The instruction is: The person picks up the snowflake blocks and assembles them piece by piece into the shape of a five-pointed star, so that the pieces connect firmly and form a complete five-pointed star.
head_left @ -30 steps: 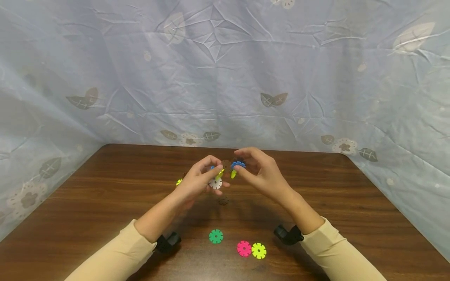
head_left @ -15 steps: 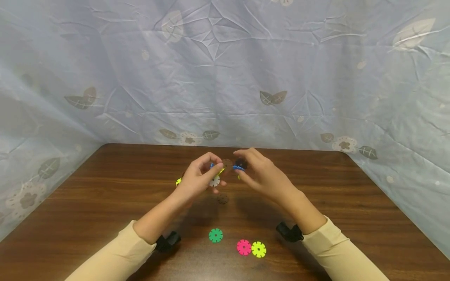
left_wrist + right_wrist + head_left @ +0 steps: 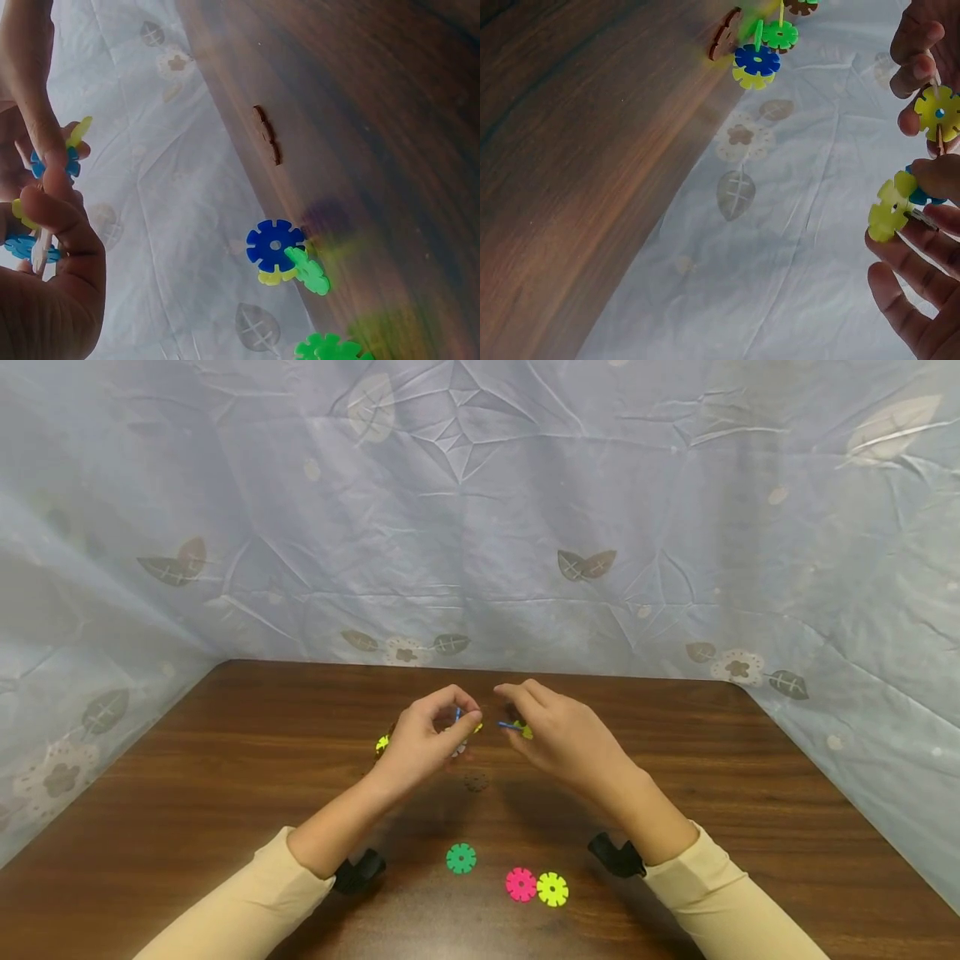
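Note:
My left hand [image 3: 427, 735] pinches a joined cluster of notched plastic discs. In the left wrist view it includes a white disc [image 3: 42, 251] on edge, a blue disc [image 3: 22, 246] and a bit of yellow. My right hand [image 3: 566, 735] grips a smaller cluster between thumb and fingers: a yellow disc [image 3: 890, 208], a blue disc [image 3: 924, 196] and a brown disc seen edge-on [image 3: 922, 219]. The hands face each other above the table. A thin brown edge [image 3: 940, 141] lies between the left cluster's yellow disc [image 3: 937, 112] and my right thumb; whether the clusters join there is unclear.
Near the front lie a green disc [image 3: 461, 858], a pink disc [image 3: 521, 885] and a yellow disc [image 3: 552, 889]. A brown disc [image 3: 476, 782] lies below the hands. Beyond the left hand, joined discs, including a blue one [image 3: 275, 245], stand on the wooden table [image 3: 300, 735]. Patterned cloth [image 3: 480, 527] surrounds the table.
My right hand has turned its cluster, so the blue disc now shows edge-on and yellow appears to its right. The left cluster has become more hidden behind the left hand.

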Tool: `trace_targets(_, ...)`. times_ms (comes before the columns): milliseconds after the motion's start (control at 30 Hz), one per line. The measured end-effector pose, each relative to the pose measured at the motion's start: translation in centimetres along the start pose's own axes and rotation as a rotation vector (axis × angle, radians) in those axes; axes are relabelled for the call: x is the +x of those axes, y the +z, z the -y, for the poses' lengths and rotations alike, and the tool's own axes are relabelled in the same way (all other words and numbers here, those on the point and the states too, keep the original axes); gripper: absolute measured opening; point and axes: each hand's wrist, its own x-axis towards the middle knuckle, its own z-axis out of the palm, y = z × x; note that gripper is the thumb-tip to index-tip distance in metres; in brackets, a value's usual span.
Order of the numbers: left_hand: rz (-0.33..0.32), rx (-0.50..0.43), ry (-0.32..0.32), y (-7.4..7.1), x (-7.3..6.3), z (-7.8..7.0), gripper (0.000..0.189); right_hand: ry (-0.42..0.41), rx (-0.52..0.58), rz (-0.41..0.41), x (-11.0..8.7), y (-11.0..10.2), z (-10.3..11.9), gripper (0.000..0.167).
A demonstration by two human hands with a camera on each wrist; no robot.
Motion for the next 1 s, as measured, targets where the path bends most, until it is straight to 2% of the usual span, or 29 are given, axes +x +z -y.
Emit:
trace_targets(167, -0.007, 0.024, 0.005, 0.0, 0.1, 0.0, 0.014, 0.003, -0.035, -0.012, 0.0, 0.2, 0.3, 0.049)
trace_targets(333, -0.007, 0.022, -0.003, 0.0, 0.2, 0.2, 0.014, 0.042, -0.040, -0.008, 0.0, 0.2, 0.8, 0.052)
trace_targets(500, -0.015, -0.002, -0.016, -0.1, 0.2, 0.2, 0.014, 0.089, -0.005, 0.017, 0.0, -0.1, 1.4, 0.051)
trace_targets(633, -0.040, -0.053, -0.048, -0.1, 0.4, 0.4, 0.014, 0.127, 0.064, 0.020, 0.0, -0.3, 1.5, 0.049)
trace_targets(767, -0.055, -0.113, -0.081, -0.2, 0.5, 0.5, 0.015, 0.128, 0.149, 0.014, 0.1, -0.5, 1.2, 0.049)
trace_targets(900, -0.054, -0.171, -0.096, -0.4, 0.5, 0.5, 0.020, 0.108, 0.290, -0.001, 0.1, -0.4, 0.5, 0.047)
trace_targets(1000, -0.050, -0.212, -0.096, -0.6, 0.5, 0.4, 0.021, 0.125, 0.433, -0.027, 0.1, -0.3, -0.1, 0.043)
